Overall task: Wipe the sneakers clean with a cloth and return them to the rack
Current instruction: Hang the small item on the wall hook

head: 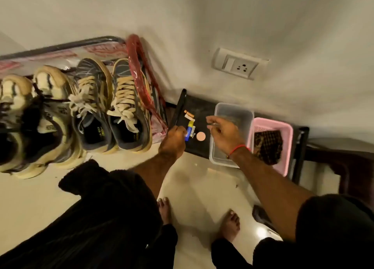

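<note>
A pair of grey sneakers (113,109) with cream laces stands on the rack (60,47) at the left. Beside them sits a chunkier black and cream pair (38,117). A brown checked cloth (267,145) lies in a pink basket (287,131) at the right. My left hand (174,137) has curled fingers at the left edge of a low black table (202,107), against a blue tube (189,132); I cannot tell if it grips anything. Over a clear plastic box (247,115), my right hand (222,135) pinches a thin, pale, blurred object (211,124).
The black table also carries small orange pieces (189,114) and a round pink disc (201,136). A red hoop-like frame (139,70) leans on the wall by the rack. A wall socket (238,65) is above. My bare feet (230,224) stand on the pale floor.
</note>
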The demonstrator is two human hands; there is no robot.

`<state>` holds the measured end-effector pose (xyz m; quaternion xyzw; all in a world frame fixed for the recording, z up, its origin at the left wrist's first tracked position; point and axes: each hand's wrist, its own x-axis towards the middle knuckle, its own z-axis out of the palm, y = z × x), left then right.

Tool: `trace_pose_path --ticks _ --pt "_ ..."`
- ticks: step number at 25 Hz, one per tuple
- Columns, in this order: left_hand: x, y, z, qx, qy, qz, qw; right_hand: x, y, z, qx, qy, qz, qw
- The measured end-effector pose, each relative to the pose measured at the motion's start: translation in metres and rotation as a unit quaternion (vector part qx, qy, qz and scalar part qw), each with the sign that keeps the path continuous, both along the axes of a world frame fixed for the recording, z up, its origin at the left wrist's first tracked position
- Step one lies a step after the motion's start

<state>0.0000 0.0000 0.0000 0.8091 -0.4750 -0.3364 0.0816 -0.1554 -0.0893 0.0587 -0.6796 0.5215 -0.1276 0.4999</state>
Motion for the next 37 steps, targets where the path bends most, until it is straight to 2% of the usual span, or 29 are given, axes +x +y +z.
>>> trace_pose_path --ticks 3,6,7,9,13,20,23,25,26,28,29,31,34,37 --pt "-0.002 -0.016 -0.05 -0.046 -0.066 -0.075 0.994 0.015 -0.002 -0.042 0.03 -0.038 -0.061 0.997" --pt "-0.01 -0.021 -0.081 -0.022 -0.2 -0.213 0.956 0.017 0.009 -0.065 0.004 -0.065 -0.049 0.997" --pt "-0.011 -0.023 -0.088 -0.011 -0.245 -0.233 0.941 0.015 0.012 -0.076 0.0 -0.079 -0.051 0.996" --pt "-0.015 -0.032 -0.089 0.003 -0.282 -0.233 0.931 0.013 0.015 -0.084 -0.002 -0.096 -0.083 0.992" --pt "-0.027 -0.042 -0.085 0.024 -0.304 -0.211 0.929 0.012 0.019 -0.081 0.04 -0.128 -0.159 0.978" --pt "-0.021 -0.068 -0.081 0.061 -0.278 -0.185 0.941 0.007 0.02 -0.071 0.05 -0.142 -0.174 0.973" --pt "-0.015 -0.066 -0.085 0.049 -0.269 -0.176 0.946 0.004 0.022 -0.069 0.054 -0.15 -0.166 0.973" --pt "-0.015 -0.056 -0.087 0.013 -0.224 -0.136 0.965 0.002 0.024 -0.065 0.06 -0.159 -0.166 0.971" --pt "-0.015 -0.051 -0.084 -0.019 -0.169 -0.093 0.981 0.001 0.025 -0.062 0.06 -0.162 -0.166 0.971" --pt "-0.02 -0.044 -0.063 -0.098 0.013 0.048 0.994 0.0 0.028 -0.051 0.048 -0.155 -0.168 0.972" --pt "-0.025 -0.04 -0.047 -0.125 0.102 0.12 0.98 0.0 0.028 -0.043 0.037 -0.143 -0.165 0.975" --pt "-0.032 -0.031 -0.002 -0.172 0.214 0.203 0.94 0.002 0.029 -0.016 0.014 -0.121 -0.162 0.979" --pt "-0.032 -0.017 0.082 -0.236 0.275 0.226 0.904 0.014 0.028 0.045 0.047 -0.152 -0.172 0.972" --pt "-0.014 -0.005 0.175 -0.284 0.22 0.146 0.922 0.029 0.032 0.132 0.024 -0.183 -0.117 0.976"
